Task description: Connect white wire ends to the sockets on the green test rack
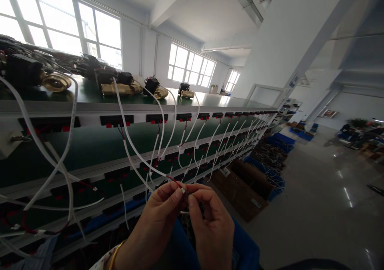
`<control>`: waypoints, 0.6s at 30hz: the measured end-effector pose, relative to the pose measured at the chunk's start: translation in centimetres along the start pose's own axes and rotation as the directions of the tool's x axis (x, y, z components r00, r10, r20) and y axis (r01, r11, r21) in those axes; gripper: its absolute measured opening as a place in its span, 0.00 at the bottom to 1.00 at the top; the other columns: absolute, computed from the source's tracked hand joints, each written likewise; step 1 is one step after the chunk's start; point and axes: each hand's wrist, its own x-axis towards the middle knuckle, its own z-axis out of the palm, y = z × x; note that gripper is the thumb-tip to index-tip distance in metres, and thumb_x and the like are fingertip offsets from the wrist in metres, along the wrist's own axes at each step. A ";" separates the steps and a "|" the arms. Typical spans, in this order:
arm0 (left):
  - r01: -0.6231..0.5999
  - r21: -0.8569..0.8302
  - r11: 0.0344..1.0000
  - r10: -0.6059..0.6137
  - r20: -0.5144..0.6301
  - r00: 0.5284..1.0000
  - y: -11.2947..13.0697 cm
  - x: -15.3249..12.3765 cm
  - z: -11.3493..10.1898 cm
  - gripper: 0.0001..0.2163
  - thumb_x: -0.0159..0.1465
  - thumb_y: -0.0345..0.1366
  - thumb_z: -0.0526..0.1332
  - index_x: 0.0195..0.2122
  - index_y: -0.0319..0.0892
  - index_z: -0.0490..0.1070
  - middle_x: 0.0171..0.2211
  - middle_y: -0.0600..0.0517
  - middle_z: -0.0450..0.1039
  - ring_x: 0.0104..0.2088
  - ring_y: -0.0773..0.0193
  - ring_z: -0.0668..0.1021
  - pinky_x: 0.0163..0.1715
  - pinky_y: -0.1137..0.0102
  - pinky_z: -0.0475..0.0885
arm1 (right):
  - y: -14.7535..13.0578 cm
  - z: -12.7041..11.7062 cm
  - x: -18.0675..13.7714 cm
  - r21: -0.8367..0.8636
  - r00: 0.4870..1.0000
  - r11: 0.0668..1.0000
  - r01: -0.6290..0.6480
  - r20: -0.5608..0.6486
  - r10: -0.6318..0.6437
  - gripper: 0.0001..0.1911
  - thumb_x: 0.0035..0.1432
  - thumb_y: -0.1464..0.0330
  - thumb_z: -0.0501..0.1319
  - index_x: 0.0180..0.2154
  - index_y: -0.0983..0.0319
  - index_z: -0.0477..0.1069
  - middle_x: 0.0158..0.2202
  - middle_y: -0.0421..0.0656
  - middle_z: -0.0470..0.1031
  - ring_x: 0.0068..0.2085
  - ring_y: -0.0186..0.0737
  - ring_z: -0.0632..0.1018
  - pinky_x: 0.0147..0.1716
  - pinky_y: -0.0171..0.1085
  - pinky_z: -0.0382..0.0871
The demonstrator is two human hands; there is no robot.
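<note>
My left hand pinches a small white wire connector between thumb and forefinger. Thin red and dark wires run into the connector from the stripped end of a white cable. That cable hangs down from the brass valves with black actuators on the bench top. Beside the connector, my right hand is closed in a pinch, its fingertips almost touching the left ones. What lies between the right fingertips is too small and hidden to name.
A long green-topped bench runs away to the right. Black terminal blocks with red levers line its edge, with white cables hanging from several. Below stand a cardboard box and blue bins of cables. A blue container is under my hands.
</note>
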 end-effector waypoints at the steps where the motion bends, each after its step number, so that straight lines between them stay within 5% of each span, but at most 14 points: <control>1: -0.002 0.001 1.000 0.002 0.004 1.000 0.0 0.0 0.0 0.06 0.52 0.33 0.68 0.30 0.37 0.74 0.30 0.51 0.72 0.32 0.68 0.73 0.36 0.76 0.69 | 0.0 0.0 0.0 -0.002 1.000 1.000 0.014 0.008 -0.014 0.04 0.57 0.69 0.57 0.31 0.60 0.68 0.38 0.42 0.74 0.41 0.36 0.76 0.39 0.32 0.72; 18: -0.007 -0.017 1.000 0.006 -0.027 1.000 0.7 -0.3 -0.2 0.07 0.51 0.33 0.69 0.29 0.37 0.74 0.30 0.51 0.73 0.31 0.69 0.73 0.35 0.76 0.69 | -0.7 0.7 -0.2 -0.068 1.000 0.997 0.023 -0.005 -0.023 0.03 0.57 0.70 0.58 0.30 0.61 0.68 0.37 0.43 0.74 0.39 0.36 0.76 0.39 0.32 0.71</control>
